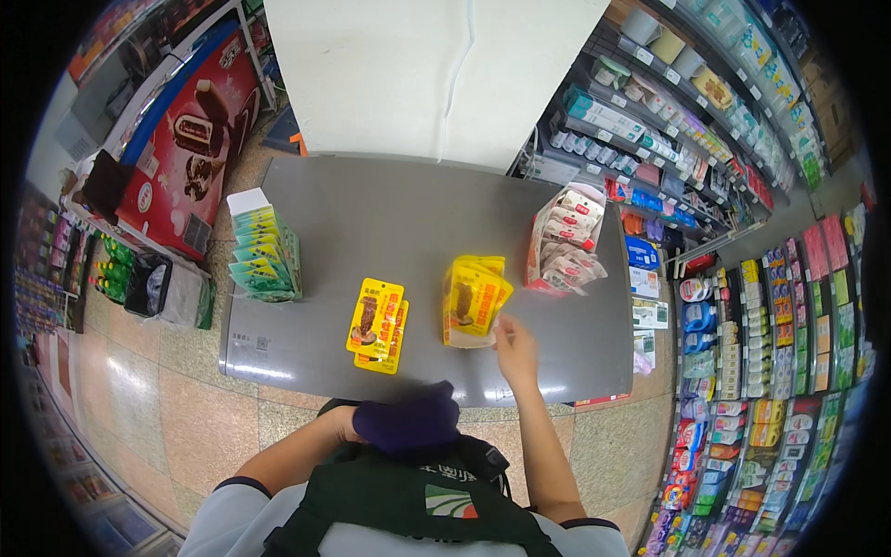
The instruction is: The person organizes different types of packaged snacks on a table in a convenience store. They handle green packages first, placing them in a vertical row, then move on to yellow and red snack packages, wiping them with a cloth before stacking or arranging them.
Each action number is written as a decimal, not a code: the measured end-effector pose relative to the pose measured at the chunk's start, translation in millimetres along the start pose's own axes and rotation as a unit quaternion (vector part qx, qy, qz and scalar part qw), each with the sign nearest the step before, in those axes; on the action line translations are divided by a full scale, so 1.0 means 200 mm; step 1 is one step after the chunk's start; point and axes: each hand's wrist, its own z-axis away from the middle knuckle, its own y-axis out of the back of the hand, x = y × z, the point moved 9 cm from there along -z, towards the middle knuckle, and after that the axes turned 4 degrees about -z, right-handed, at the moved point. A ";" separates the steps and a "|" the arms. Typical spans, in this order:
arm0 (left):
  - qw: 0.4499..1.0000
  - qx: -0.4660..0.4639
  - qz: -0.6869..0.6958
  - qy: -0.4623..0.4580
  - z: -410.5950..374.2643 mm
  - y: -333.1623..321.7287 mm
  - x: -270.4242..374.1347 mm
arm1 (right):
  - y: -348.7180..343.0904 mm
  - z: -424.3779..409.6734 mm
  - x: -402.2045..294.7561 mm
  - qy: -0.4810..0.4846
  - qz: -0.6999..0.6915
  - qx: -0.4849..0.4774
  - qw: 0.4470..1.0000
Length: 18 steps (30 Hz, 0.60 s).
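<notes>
On the grey table (pixel 327 209) stands an open yellow display box (pixel 470 306) of yellow snack packets. The fingers of my right hand (pixel 516 348) touch its lower right corner; whether they grip it I cannot tell. Left of the box, two yellow snack packets (pixel 376 327) lie overlapping flat on the table. A dark purple cloth (pixel 407 421) is at the near edge by my left hand (pixel 348 423), which it mostly hides. A box of green packets (pixel 264 250) stands at the left, and a red and white box of white packets (pixel 567 240) at the right.
A white panel or pillar (pixel 418 76) rises behind the table. Stocked store shelves (pixel 661 146) line the right side. At the left are a red freezer (pixel 188 153) with ice cream pictures, a black bin (pixel 147 284) and green bottles (pixel 115 268) on the tiled floor.
</notes>
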 end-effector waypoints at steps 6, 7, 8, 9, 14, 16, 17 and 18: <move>0.998 0.057 0.011 -0.031 0.02 0.03 0.01 | -0.04 -0.10 -0.08 -0.015 0.188 0.062 0.980; 0.997 0.065 0.012 -0.037 0.02 0.04 0.01 | -0.06 -0.09 -0.08 -0.021 0.207 0.059 0.976; 0.996 0.075 0.012 -0.041 0.02 0.04 0.01 | -0.07 -0.08 -0.07 -0.028 0.226 0.055 0.972; 0.995 0.083 0.011 -0.045 0.02 0.05 0.02 | -0.07 -0.07 -0.07 -0.012 0.206 0.084 0.975; 0.988 0.141 0.009 -0.062 0.08 0.07 0.07 | -0.06 -0.08 0.00 -0.007 0.071 0.142 0.987; 0.977 0.200 -0.006 -0.069 0.10 0.11 0.11 | -0.06 -0.08 -0.05 0.051 0.116 0.117 0.985; 0.967 0.242 -0.017 -0.074 0.10 0.14 0.13 | -0.06 -0.07 -0.07 0.079 0.138 0.105 0.982; 0.950 0.299 -0.038 -0.080 0.09 0.18 0.15 | -0.03 -0.05 -0.11 0.088 0.104 0.115 0.984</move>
